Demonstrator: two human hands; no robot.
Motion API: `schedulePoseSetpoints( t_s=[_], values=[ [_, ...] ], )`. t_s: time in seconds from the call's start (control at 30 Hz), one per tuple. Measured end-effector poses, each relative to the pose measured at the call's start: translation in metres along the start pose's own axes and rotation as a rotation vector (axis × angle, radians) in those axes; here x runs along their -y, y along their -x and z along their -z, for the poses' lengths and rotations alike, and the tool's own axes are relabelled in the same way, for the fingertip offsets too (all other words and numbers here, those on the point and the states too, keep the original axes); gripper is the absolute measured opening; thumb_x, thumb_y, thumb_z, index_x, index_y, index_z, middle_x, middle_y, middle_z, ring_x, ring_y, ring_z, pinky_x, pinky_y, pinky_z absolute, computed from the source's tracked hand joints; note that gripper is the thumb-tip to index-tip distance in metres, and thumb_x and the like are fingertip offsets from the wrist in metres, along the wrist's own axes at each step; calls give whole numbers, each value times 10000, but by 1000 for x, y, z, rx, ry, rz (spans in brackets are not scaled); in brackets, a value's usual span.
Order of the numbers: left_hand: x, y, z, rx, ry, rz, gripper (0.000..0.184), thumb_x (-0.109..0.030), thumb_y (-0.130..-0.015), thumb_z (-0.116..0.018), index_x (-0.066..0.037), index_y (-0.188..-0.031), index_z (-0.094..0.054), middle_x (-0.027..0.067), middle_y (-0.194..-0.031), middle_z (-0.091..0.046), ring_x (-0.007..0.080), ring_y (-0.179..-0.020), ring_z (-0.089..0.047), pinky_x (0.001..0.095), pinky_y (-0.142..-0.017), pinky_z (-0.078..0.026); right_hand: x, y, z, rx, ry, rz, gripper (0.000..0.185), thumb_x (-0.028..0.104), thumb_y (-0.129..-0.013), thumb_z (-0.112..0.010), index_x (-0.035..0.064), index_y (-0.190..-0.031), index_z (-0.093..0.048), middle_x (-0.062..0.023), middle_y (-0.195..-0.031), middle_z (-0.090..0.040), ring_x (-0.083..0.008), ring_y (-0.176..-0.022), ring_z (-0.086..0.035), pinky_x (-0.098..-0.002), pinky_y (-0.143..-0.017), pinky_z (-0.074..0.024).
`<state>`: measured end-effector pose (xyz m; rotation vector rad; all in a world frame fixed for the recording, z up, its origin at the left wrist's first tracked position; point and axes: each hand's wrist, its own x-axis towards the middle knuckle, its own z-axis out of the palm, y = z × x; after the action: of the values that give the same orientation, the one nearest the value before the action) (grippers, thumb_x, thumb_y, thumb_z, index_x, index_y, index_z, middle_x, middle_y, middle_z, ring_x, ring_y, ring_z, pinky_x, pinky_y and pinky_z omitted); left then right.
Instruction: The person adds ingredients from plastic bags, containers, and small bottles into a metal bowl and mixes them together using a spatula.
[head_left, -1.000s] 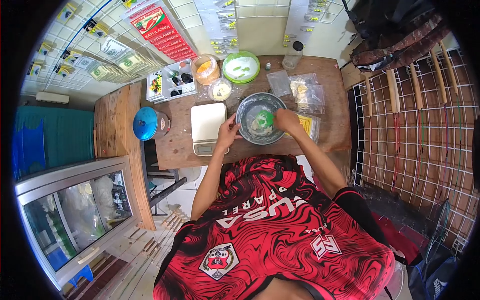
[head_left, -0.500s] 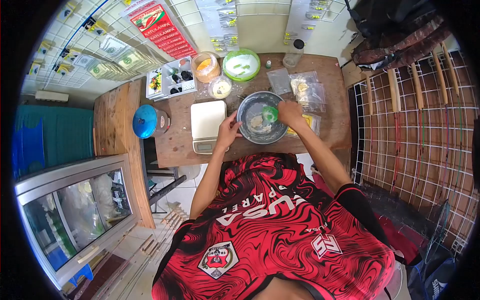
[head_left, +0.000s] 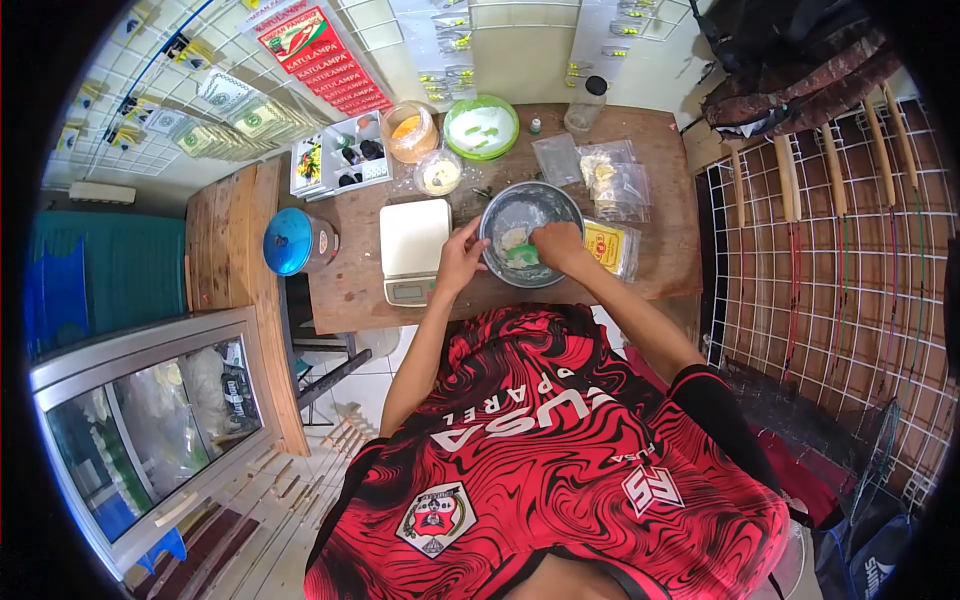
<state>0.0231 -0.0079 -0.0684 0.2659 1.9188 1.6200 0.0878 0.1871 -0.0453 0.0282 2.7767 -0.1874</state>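
Observation:
A grey bowl (head_left: 568, 205) stands on the wooden table, with a pale, pasty lump (head_left: 514, 240) and smears inside it. My left hand (head_left: 462, 258) grips the bowl's left rim, fingers on the edge. Inside the bowl, my right hand (head_left: 560, 245) is closed round a green plastic scoop (head_left: 522, 256), whose head presses at the pale lump; its handle is hidden in my fist. Just left of the bowl lies a white digital scale (head_left: 415, 240), its display by my left forearm. A yellow-labelled packet (head_left: 606, 244) sits beside my right wrist.
Behind the bowl are a green basin of white powder (head_left: 482, 150), a tub of orange powder (head_left: 410, 135), a small cup (head_left: 438, 175) and a dark-lidded jar (head_left: 585, 108). Clear plastic bags (head_left: 612, 185) lie right. A blue-lidded pot (head_left: 290, 242) and white organizer (head_left: 340, 165) stand left.
My right hand has moved left and down within the bowl, bringing the scoop onto the pale lump. The bowl has shifted slightly right, and more of the yellow-labelled packet shows.

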Motion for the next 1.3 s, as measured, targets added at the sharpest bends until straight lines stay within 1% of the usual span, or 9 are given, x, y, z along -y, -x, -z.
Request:
schedulePoseSetpoints(
  t_s=[0.17, 0.43, 0.57, 0.63, 0.73, 0.83, 1.03, 1.17, 1.3],
  values=[
    [7, -2, 0, -11, 71, 3, 459, -17, -818, -586, -101, -1257, -482, 16, -830, -404, 93, -675, -497, 238, -516, -565, -22, -14, -1, 124, -275, -3, 317, 182, -703, -591, 224, -1006, -671, -156, -897, -653, -292, -802, -639, -384, -735, -499],
    [8, -2, 3, 6, 102, 34, 472, -26, -830, -577, -81, -1281, -447, 3, -809, -434, 88, -700, -515, 246, -533, -568, -44, -22, -18, 379, -881, -124, 396, 231, -670, -663, 127, -1051, -656, -146, -820, -664, -222, -729, -632, -332, -725, -490],
    [8, 0, 5, -6, 117, 48, 475, -41, -840, -571, -73, -1293, -430, -2, -800, -442, 88, -691, -512, 253, -547, -572, -46, -17, -10, 325, -809, -145, 372, 234, -699, -641, 133, -1057, -651, -163, -824, -660, -251, -739, -641, -349, -720, -494],
    [9, 0, 5, -12, 119, 52, 475, -45, -842, -570, -74, -1294, -427, -4, -802, -440, 89, -691, -511, 257, -552, -573, -43, -4, 6, 29, -547, -164, 365, 232, -716, -628, 152, -1072, -641, -184, -814, -651, -293, -745, -642, -380, -705, -499],
    [12, 0, 6, -9, 125, 61, 476, -47, -842, -571, -72, -1295, -426, -6, -802, -441, 90, -688, -510, 267, -562, -576, -36, 4, 9, -162, -403, -162, 332, 202, -735, -600, 172, -1063, -639, -193, -810, -643, -334, -759, -630, -413, -696, -496],
    [14, -2, 7, -7, 130, 75, 481, -48, -845, -568, -76, -1301, -418, -6, -797, -443, 90, -685, -508, 271, -568, -576, -26, 5, 4, -153, -302, -61, 298, 171, -747, -571, 179, -1035, -643, -179, -805, -644, -342, -741, -626, -434, -668, -494],
    [14, 0, 7, -1, 155, 77, 494, -54, -850, -559, -82, -1316, -396, 15, -837, -500, 97, -683, -530, 269, -556, -571, -10, 14, 8, -254, -212, -105, 316, 126, -729, -542, 179, -1021, -649, -164, -719, -636, -326, -687, -628, -443, -579, -487],
    [14, -1, 8, -2, 166, 89, 495, -54, -851, -559, -78, -1317, -394, 22, -845, -516, 102, -689, -541, 272, -553, -572, -17, 15, 10, -283, -303, -149, 251, 152, -747, -538, 159, -969, -654, -173, -751, -637, -335, -704, -627, -448, -608, -487],
    [22, -6, 11, -7, 168, 87, 499, -47, -849, -558, -76, -1318, -391, 20, -839, -512, 102, -695, -539, 276, -554, -574, -19, 14, 5, -137, -328, -154, 187, 195, -759, -540, 94, -869, -652, -189, -798, -639, -339, -758, -630, -436, -670, -492]
  ],
)
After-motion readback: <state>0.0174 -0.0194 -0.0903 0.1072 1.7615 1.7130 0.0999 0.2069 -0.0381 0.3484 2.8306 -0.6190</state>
